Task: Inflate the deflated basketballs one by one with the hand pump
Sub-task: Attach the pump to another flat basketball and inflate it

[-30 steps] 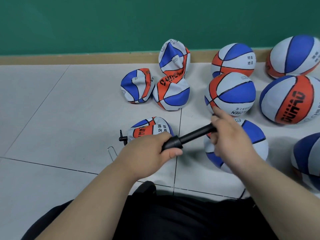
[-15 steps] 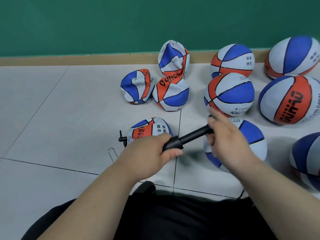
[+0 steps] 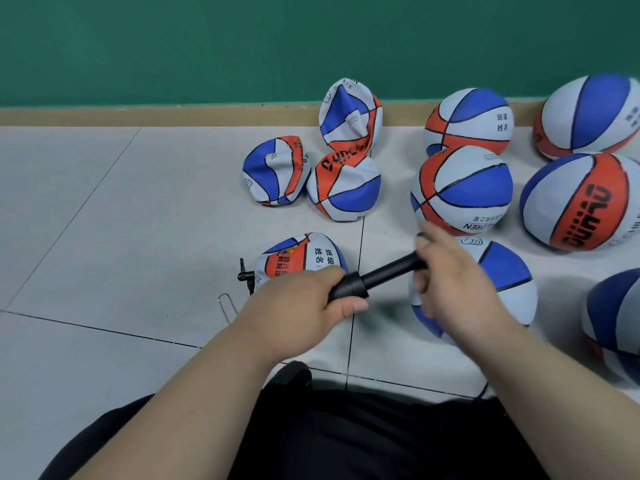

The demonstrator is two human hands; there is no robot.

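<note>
Pale grey tiles are covering the floor (image 3: 104, 220), with dark grout lines crossing it. A tan skirting board (image 3: 138, 116) is running along the foot of a green wall (image 3: 207, 46) at the back. Dark trousers (image 3: 346, 438) are filling the bottom of the view.

The left hand (image 3: 298, 306) is gripping the thick barrel of the black hand pump (image 3: 377, 275), fingers wrapped round it and the thumb lying under its collar. The right hand (image 3: 453, 282) — blurred — is curling round the far end of the thinner rod, which is standing drawn out of the barrel. The pump is slanting between the two hands, off the floor, rising toward the right.

Just behind the left hand a deflated basketball (image 3: 301, 254) is lying crumpled on the tile, partly hidden by the knuckles. A small black T-shaped piece (image 3: 244, 275) is sticking out at its left edge, and a bent wire clip (image 3: 227, 306) is lying on the floor just beside that. Whether the pump is joined to this ball cannot be told.

Further back, three collapsed balls (image 3: 346, 188) are huddling together, the hindmost standing up in front of the skirting board. To the right, inflated balls (image 3: 462, 188) in blue, white and orange are sitting in a cluster — the nearest ball (image 3: 505, 271) directly beneath the right hand.
</note>
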